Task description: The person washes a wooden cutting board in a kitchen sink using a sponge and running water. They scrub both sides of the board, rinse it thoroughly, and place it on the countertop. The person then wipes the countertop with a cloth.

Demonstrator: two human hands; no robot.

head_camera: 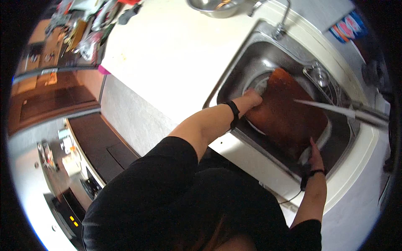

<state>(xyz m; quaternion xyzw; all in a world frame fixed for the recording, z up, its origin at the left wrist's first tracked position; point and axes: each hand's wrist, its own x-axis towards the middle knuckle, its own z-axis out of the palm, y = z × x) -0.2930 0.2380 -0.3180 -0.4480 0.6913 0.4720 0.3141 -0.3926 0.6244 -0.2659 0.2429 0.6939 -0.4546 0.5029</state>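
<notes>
A reddish-brown board point(285, 109), apparently a wooden cutting board, lies tilted in the stainless steel sink point(241, 59), over a pale round rim. At its left edge is my left hand point(253, 96), gripping it with the fingers mostly hidden. My right hand point(315, 157) holds the lower right edge, thumb up along the side and the other fingers out of sight. From a metal faucet spout point(372, 116) at the right, a pale tapering stream point(326, 107), seemingly water, reaches the board's surface. Both wrists wear black bands.
A white countertop point(163, 62) adjoins the sink, with a metal bowl point(218, 9) at its back. A small tap point(279, 31) and a strainer-like metal fitting point(320, 75) are by the sink. Plastic bags point(89, 47) pile up at the upper left; a blue packet point(348, 27) sits upper right.
</notes>
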